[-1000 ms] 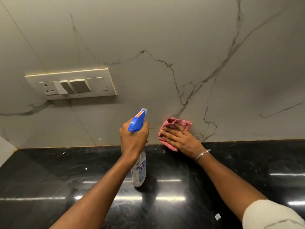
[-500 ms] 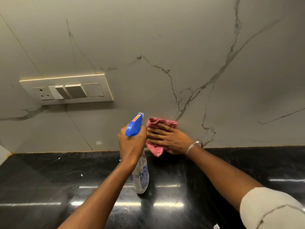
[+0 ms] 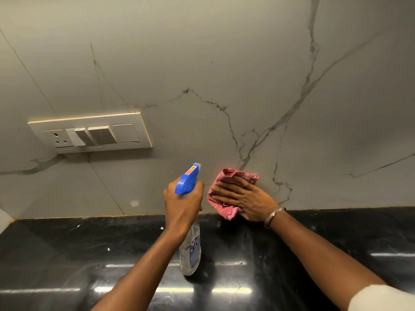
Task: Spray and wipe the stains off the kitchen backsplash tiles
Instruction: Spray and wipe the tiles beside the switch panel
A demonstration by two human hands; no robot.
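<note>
The cloth (image 3: 238, 175) lies flat on the tiles (image 3: 202, 63), low on the wall just above the bench (image 3: 67, 254). The right hand (image 3: 244, 198) presses it with straight, spread fingers. Half a second ago it touched the left hand (image 3: 183, 203); now it has slid back right and is clear of it, so this looks like mid-scrub, stroking to and fro. The left grip is still curled round the bottle (image 3: 190, 250), nozzle toward the wall. The switch plate (image 3: 89, 133) sits up on the left.

Head-worn view (close) down toward backsplash (image 3: 202, 63)
</note>
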